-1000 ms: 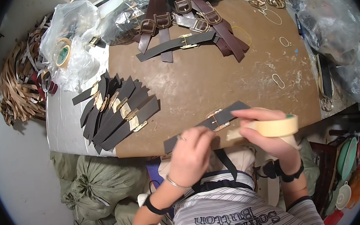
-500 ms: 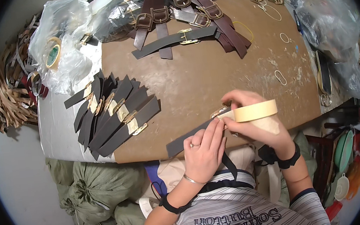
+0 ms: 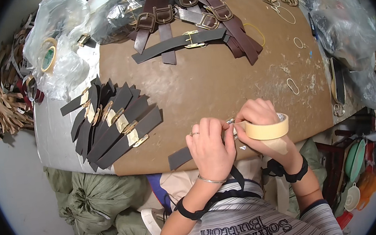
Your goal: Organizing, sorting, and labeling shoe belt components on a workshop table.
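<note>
We only get one view here: a wide fisheye worn on the head, looking steeply down at the brown worktop (image 3: 221, 82) from close up. Our own forearms come in from the bottom edge, hands right near the middle. Edges bend hard toward the rim, with black corners. There's no second view to overlap with.

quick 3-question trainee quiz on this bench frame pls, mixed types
1. True or false: the right hand holds a roll of masking tape.
2. The dark strap under the left hand lies: A) on the brown board's near edge, B) on the green sacks, C) among the brown buckled belts.
3. Fill in: the fanned stack of finished dark straps lies to the person's ____.

Key: 1 true; 2 A; 3 left.
</note>
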`<state>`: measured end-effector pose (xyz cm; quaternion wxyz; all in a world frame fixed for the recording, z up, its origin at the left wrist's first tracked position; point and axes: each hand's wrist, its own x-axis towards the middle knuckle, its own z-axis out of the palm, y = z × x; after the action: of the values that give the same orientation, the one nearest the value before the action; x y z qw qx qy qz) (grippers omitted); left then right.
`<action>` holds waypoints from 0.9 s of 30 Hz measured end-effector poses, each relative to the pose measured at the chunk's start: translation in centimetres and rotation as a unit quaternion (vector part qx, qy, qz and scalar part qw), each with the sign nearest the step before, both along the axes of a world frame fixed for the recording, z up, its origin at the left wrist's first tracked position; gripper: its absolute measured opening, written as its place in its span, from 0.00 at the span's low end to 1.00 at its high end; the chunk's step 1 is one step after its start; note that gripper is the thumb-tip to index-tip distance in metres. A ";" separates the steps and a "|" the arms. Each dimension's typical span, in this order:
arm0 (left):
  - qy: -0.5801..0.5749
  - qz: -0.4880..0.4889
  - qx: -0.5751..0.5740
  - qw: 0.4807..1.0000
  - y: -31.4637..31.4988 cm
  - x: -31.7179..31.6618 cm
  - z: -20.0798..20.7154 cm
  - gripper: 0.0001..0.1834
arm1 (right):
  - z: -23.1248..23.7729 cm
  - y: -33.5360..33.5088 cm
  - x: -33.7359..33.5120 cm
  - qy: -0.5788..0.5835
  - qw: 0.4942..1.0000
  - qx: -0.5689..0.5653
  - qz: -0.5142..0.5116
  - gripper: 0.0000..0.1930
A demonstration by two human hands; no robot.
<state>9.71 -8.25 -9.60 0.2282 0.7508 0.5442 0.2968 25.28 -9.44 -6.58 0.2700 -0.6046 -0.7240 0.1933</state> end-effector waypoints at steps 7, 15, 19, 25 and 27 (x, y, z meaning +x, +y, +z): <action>0.004 0.006 0.022 1.000 0.3 0.3 0.4 0.09 | -2.6 -1.1 0.0 0.001 0.973 0.218 0.072 0.10; 0.034 -0.010 0.046 0.998 -0.9 -0.5 0.4 0.13 | 0.1 -6.0 -0.1 0.080 0.972 0.218 -0.033 0.13; 0.010 -0.081 0.023 0.996 -0.9 -1.7 2.0 0.15 | 0.5 -6.8 -1.0 0.204 0.947 0.122 -0.215 0.10; 0.032 0.026 0.037 0.998 2.8 -9.1 7.1 0.11 | 0.3 -7.6 0.4 0.488 0.841 0.046 -0.228 0.06; 0.116 0.063 0.076 0.988 5.8 -11.8 7.2 0.13 | -0.1 -8.2 1.2 0.490 0.842 0.023 -0.224 0.06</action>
<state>-2.05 -2.42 -2.42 0.0863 0.7596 0.5892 0.2617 26.51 -17.66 -6.69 0.6393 -0.5702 -0.3467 0.3820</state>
